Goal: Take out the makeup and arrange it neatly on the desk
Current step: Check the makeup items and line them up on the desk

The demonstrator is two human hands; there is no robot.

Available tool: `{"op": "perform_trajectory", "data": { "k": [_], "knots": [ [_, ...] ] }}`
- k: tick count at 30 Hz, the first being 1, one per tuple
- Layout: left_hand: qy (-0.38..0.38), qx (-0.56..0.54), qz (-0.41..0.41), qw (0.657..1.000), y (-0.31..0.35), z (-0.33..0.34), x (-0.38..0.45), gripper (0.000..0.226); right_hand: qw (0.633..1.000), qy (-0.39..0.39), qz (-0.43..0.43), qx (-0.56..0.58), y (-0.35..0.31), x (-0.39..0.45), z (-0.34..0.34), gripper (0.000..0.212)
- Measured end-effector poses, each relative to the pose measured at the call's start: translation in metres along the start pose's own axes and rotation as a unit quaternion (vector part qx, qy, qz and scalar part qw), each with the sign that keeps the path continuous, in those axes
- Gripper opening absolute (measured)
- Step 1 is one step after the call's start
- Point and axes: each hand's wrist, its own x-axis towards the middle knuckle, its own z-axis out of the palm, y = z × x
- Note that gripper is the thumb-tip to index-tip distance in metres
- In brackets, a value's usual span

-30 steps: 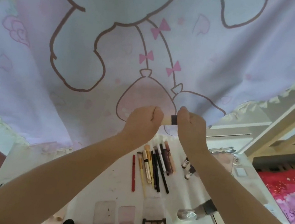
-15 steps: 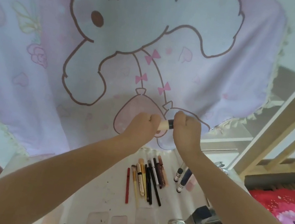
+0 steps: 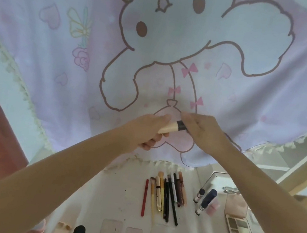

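Soft, even daylight; slightly blurry, edges bent by wide-angle distortion.

A single wide-angle head camera looks forward and slightly down from close behind the raised forearms. It faces the hanging cartoon curtain (image 3: 160,46) that fills the far upper frame, while the white worktop (image 3: 125,193) lies near, low in the view.

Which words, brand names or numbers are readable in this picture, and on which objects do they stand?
No text can be read.
Two small bottles on the desk carry labels, too small and blurred to read.
The gold tube among the pencils has dark marks, not legible.
The curtain shows only drawings: a cartoon animal, hearts, bows.
The brush in the hands shows no lettering.
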Motion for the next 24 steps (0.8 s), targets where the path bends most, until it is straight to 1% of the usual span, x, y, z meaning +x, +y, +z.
{"op": "perform_trajectory", "data": {
  "k": [1,2,3,4,6,8,9,10,12,13,14,16,17,18,20,21,22,23,24],
  "knots": [
    [0.007,0.045,0.008,0.999,-0.003,-0.002,-0.002,0.033,0.998,-0.045,0.034,0.028,0.002,-0.001,0.002,0.046],
    [0.007,0.094,0.025,0.995,-0.007,-0.004,-0.003,0.025,0.994,-0.073,0.052,0.061,0.003,-0.002,0.005,0.045],
    [0.005,0.132,0.048,0.990,-0.011,-0.006,-0.004,0.019,0.991,-0.087,0.054,0.086,0.004,-0.003,0.008,0.043],
    [0.005,0.148,0.070,0.987,-0.013,-0.007,-0.006,0.015,0.989,-0.090,0.048,0.105,0.005,-0.003,0.010,0.040],
    [0.001,0.119,0.085,0.989,-0.015,-0.010,-0.009,0.012,0.984,-0.074,0.023,0.162,0.006,-0.005,0.010,0.029],
    [-0.022,0.042,0.081,0.996,-0.018,-0.014,-0.011,0.016,0.966,-0.062,-0.009,0.251,0.006,-0.010,0.010,0.011],
    [-0.033,0.004,0.083,0.996,-0.020,-0.015,-0.012,0.020,0.957,-0.065,-0.023,0.282,0.007,-0.012,0.008,0.011],
    [-0.033,-0.014,0.091,0.995,-0.022,-0.016,-0.012,0.023,0.950,-0.072,-0.032,0.303,0.008,-0.014,0.006,0.017],
    [-0.002,0.005,0.116,0.993,-0.025,-0.015,-0.011,0.028,0.948,-0.095,-0.039,0.300,0.008,-0.016,0.003,0.024],
    [0.015,0.019,0.129,0.991,-0.026,-0.014,-0.011,0.030,0.950,-0.103,-0.023,0.294,0.006,-0.018,0.002,0.020],
    [0.030,0.030,0.139,0.989,-0.026,-0.012,-0.010,0.031,0.950,-0.107,0.011,0.292,0.001,-0.019,0.000,0.010],
    [0.052,0.059,0.159,0.984,-0.027,-0.007,-0.009,0.031,0.965,-0.071,0.050,0.247,-0.004,-0.017,0.000,0.029],
    [0.061,0.073,0.166,0.982,-0.027,-0.005,-0.009,0.031,0.971,-0.062,0.047,0.226,-0.004,-0.017,-0.001,0.031],
    [0.068,0.079,0.170,0.980,-0.027,-0.004,-0.009,0.031,0.973,-0.066,0.035,0.217,-0.005,-0.017,-0.002,0.027],
    [0.073,0.069,0.168,0.981,-0.026,-0.005,-0.008,0.033,0.967,-0.108,-0.006,0.230,-0.003,-0.018,-0.010,0.019],
    [0.071,0.063,0.167,0.981,-0.025,-0.005,-0.008,0.033,0.961,-0.125,-0.016,0.246,0.000,-0.019,-0.014,0.023],
    [0.069,0.059,0.166,0.982,-0.025,-0.005,-0.009,0.033,0.956,-0.137,-0.013,0.260,0.000,-0.020,-0.018,0.028],
    [0.067,0.056,0.168,0.982,-0.024,-0.004,-0.009,0.033,0.954,-0.138,0.001,0.266,-0.001,-0.021,-0.020,0.028],
    [0.064,0.053,0.173,0.981,-0.024,-0.003,-0.010,0.033,0.956,-0.135,0.018,0.260,-0.002,-0.022,-0.021,0.019]
  ]
}}
